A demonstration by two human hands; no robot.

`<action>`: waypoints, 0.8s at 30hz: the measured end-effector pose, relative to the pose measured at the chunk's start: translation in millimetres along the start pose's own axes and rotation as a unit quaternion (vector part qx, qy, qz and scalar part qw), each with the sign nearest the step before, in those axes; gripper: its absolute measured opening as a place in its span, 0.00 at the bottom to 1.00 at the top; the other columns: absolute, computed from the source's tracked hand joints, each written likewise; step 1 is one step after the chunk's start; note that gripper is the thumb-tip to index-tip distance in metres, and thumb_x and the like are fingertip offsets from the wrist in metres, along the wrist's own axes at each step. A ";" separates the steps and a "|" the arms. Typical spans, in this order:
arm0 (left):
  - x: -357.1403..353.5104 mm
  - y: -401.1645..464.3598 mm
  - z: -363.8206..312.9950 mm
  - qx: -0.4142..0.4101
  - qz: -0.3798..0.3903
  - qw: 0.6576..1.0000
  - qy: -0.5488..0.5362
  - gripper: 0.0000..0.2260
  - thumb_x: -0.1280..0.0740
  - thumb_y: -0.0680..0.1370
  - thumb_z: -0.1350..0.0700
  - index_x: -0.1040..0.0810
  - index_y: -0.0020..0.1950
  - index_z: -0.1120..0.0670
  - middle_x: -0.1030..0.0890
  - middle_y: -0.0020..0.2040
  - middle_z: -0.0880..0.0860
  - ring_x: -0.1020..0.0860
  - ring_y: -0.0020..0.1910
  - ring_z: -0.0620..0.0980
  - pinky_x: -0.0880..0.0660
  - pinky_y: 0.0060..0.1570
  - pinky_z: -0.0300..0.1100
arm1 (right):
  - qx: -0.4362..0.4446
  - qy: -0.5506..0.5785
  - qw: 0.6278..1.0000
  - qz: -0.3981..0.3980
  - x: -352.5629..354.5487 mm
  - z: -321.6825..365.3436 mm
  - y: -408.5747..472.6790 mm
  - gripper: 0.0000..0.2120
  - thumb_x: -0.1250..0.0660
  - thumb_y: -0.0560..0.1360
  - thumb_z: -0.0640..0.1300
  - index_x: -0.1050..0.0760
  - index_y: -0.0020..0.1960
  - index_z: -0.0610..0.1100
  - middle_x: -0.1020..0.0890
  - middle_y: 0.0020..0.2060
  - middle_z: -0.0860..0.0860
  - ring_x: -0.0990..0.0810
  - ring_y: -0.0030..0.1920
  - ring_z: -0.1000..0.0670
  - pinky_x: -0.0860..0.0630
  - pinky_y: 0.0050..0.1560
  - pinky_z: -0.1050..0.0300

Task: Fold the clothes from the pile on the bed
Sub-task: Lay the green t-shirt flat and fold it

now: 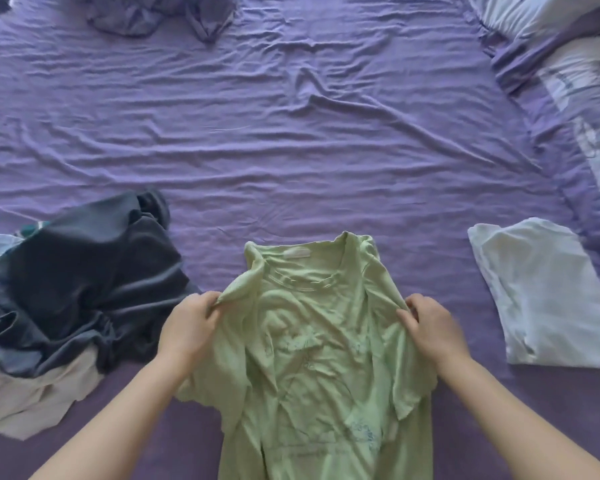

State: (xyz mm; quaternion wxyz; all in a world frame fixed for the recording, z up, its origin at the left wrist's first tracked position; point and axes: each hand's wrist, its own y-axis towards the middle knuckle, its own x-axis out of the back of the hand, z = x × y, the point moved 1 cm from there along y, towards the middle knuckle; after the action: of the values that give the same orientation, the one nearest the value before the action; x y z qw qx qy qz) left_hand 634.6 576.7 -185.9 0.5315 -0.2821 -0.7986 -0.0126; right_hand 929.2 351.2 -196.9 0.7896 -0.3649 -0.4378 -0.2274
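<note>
A light green T-shirt [312, 358] with a faint blue print lies crumpled on the purple bed sheet [291, 133] right in front of me, its neck pointing away. My left hand [187, 323] pinches the shirt's left shoulder fabric. At the other shoulder, my right hand [430, 327] grips the cloth. Both sleeves are bunched under my hands. To the left sits the pile [70, 289]: a dark blue-grey garment on top, with a beige cloth [32, 400] beneath it.
A folded white garment [548, 299] rests on the sheet at the right. Pillows with purple and white covers [575, 74] line the right edge. A crumpled lilac-grey fabric [160, 15] lies at the far top. Wrinkled sheet fills the middle.
</note>
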 end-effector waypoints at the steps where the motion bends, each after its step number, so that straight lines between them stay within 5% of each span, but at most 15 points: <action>1: 9.0 1.5 5.8 0.014 -0.022 1.000 0.011 0.08 0.36 0.78 0.52 0.19 0.53 0.48 0.23 0.40 0.52 0.24 0.43 0.54 0.30 0.40 0.46 | -0.005 0.009 0.999 -0.031 9.1 -3.0 0.5 0.08 0.37 0.77 0.47 0.28 0.47 0.41 0.25 0.44 0.46 0.25 0.49 0.41 0.35 0.40 0.52; 7: 39.4 16.7 35.0 0.140 -0.060 0.984 0.097 0.10 0.38 0.79 0.50 0.19 0.55 0.48 0.20 0.53 0.55 0.23 0.53 0.58 0.28 0.44 0.46 | -0.068 -0.013 0.991 -0.114 54.2 -23.2 16.0 0.08 0.38 0.76 0.41 0.25 0.53 0.39 0.24 0.52 0.39 0.26 0.53 0.37 0.29 0.49 0.44; 13: 7.9 7.9 16.0 0.120 -0.006 0.992 0.036 0.29 0.32 0.74 0.43 0.33 0.72 0.51 0.28 0.64 0.57 0.30 0.63 0.58 0.31 0.62 0.52 | 0.189 -0.095 0.977 -0.024 1.6 43.2 2.6 0.22 0.29 0.68 0.35 0.24 0.61 0.40 0.23 0.60 0.42 0.26 0.62 0.40 0.29 0.57 0.44; 17: -7.8 -2.3 21.5 0.130 0.040 0.989 0.051 0.37 0.31 0.73 0.47 0.46 0.76 0.49 0.37 0.70 0.54 0.36 0.67 0.56 0.32 0.63 0.51 | 0.311 -0.131 0.935 0.105 -66.7 111.5 -10.2 0.27 0.39 0.78 0.49 0.42 0.74 0.49 0.40 0.75 0.47 0.45 0.75 0.45 0.47 0.72 0.47; 20: -4.1 -11.1 37.0 0.108 0.003 0.989 0.103 0.32 0.34 0.75 0.52 0.45 0.76 0.48 0.34 0.66 0.52 0.29 0.61 0.53 0.28 0.53 0.48 | 0.322 -0.179 0.914 0.170 -105.8 159.4 -10.7 0.28 0.46 0.79 0.56 0.52 0.76 0.56 0.53 0.77 0.51 0.58 0.76 0.47 0.57 0.72 0.41; 24: 23.4 -15.1 64.3 0.091 -0.024 0.993 0.075 0.12 0.39 0.79 0.50 0.27 0.62 0.47 0.25 0.53 0.48 0.24 0.53 0.51 0.28 0.45 0.47 | 0.336 -0.235 0.896 0.173 -128.6 208.0 1.8 0.27 0.50 0.79 0.58 0.54 0.76 0.55 0.57 0.77 0.50 0.63 0.75 0.43 0.63 0.70 0.34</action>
State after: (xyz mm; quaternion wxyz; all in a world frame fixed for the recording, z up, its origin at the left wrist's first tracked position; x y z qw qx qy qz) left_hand 567.0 594.8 -189.6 0.6126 -0.2118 -0.7610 0.0265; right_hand 755.1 518.7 -235.0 0.7658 -0.1910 -0.5913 0.1656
